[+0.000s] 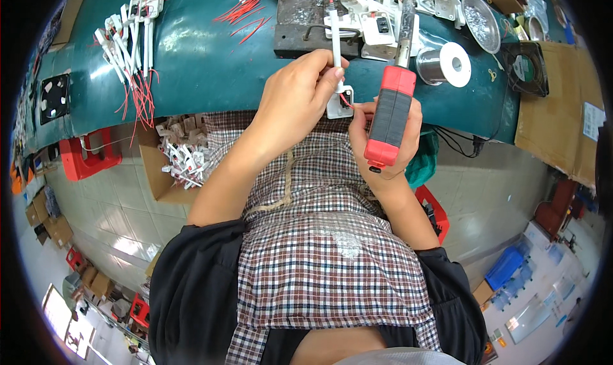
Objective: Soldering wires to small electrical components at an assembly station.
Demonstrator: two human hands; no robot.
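The left hand (pixel 292 97) is pinching a white plastic fitting (pixel 336 43) at the table's (pixel 198 78) near edge, presumably for steadiness, the right hand (pixel 410 138) gripping a soldering iron (pixel 390 116).

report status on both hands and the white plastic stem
Left hand pinching slim white plastic stem. Right hand gripping red-and-black soldering iron, tip pointing away. Dark metal block beyond left hand.

The desk (pixel 204 87) is green and shiny, with light bouncing off it. The floor (pixel 110 196) has pale square tiles with bright, shiny spots. A red stool (pixel 92 157) stands near the desk on the left. Brown boxes (pixel 59 231) sit farther back. Bright light shows at a window (pixel 55 312) in the lower left corner. A blue bin (pixel 504 267) is far to the right.
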